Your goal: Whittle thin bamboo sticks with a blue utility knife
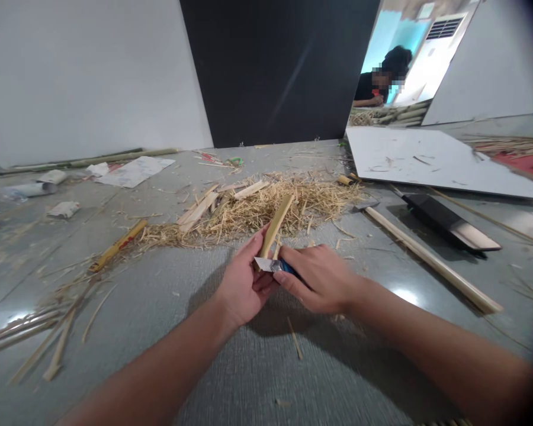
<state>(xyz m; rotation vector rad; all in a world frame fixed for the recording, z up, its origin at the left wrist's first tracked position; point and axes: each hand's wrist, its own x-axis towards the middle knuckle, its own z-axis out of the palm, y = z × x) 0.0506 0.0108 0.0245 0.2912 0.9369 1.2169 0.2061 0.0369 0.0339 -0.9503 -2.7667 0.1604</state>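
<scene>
My left hand [244, 284] is closed around a flat bamboo strip [279, 219], which tilts up and away from me. In my right hand [317, 275] is a utility knife [288, 269] with a blue handle. Its bare blade [263, 264] lies across the lower part of the strip, close to my left fingers. A thin sliver [277, 248] stands beside the strip near the blade. My right fingers hide most of the knife's handle. Just beyond both hands lies a heap of bamboo shavings [266, 210].
A long bamboo pole [430, 257] and a black flat object [450, 222] lie at right, near a white board [426, 157]. A yellow stick [118, 245] and loose strips [26, 325] lie at left. Another person [384, 80] shows at the upper right.
</scene>
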